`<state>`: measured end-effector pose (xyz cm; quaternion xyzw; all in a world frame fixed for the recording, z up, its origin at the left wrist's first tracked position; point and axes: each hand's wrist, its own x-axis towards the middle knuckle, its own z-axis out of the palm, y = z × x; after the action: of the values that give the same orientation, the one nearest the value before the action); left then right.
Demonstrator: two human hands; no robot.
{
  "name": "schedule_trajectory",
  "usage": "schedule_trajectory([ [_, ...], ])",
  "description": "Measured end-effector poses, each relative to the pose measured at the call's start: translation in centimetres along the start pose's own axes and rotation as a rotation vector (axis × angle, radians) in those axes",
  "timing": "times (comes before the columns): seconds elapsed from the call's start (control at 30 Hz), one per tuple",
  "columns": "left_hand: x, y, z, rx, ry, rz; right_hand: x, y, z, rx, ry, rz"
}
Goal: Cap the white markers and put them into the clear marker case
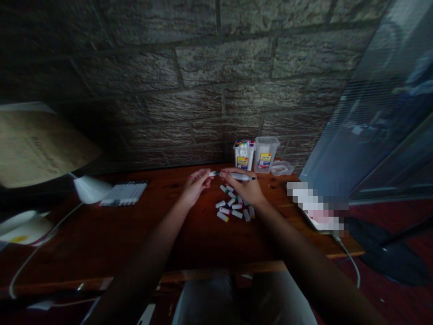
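Note:
My left hand (198, 184) pinches a small white marker cap (212, 174) between thumb and fingertips. Just to its right, my right hand (245, 185) is closed around a white marker (238, 176), held level with a dark tip at its right end. The cap and the marker's left end face each other, with a narrow dark part between them; whether they touch I cannot tell. Below my hands, several loose marker caps (237, 214) with coloured ends lie in a scattered pile on the wooden table.
Behind my right hand stand a clear box of markers (244, 155), another clear box (267, 155) and a lid (282, 168). A row of white markers (124, 193) lies left, beside a lamp (88, 188). A device with a cable (350, 259) rests at the table's right edge.

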<state>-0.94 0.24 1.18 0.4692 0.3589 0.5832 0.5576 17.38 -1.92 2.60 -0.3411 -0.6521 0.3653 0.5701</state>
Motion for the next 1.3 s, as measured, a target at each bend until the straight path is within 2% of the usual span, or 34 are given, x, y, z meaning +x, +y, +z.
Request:
schedule_trajectory([
  [0.2,-0.1,-0.4,0.3,0.005,-0.045,-0.001,0.2,0.1,-0.1,-0.076,0.137,-0.028],
  [0.33,-0.2,-0.3,0.5,-0.006,-0.014,-0.013,0.5,0.0,-0.6,-0.097,0.286,-0.048],
  [0.43,-0.2,-0.1,0.5,-0.013,-0.004,-0.009,0.7,-0.5,-0.9,-0.040,0.329,-0.010],
  [0.53,-0.1,-0.2,0.5,-0.017,-0.004,-0.010,0.6,-1.1,-0.7,0.011,0.308,0.017],
  [0.63,-0.1,-0.4,0.5,-0.001,-0.012,-0.010,0.3,-1.1,-0.3,0.013,0.226,0.028],
  [0.77,-0.3,-0.2,0.6,0.009,-0.024,-0.006,0.0,-0.4,-0.1,-0.047,0.115,-0.026],
  [1.07,-0.2,-0.7,0.4,0.028,-0.024,0.015,-0.3,-0.4,0.2,-0.129,0.062,-0.137],
  [1.2,0.1,-0.4,0.2,-0.029,0.006,0.041,0.2,0.0,-0.9,-0.249,0.165,-0.181],
  [1.3,0.1,0.6,0.2,-0.147,0.025,0.065,0.9,0.6,-2.6,-0.302,0.348,-0.156],
])
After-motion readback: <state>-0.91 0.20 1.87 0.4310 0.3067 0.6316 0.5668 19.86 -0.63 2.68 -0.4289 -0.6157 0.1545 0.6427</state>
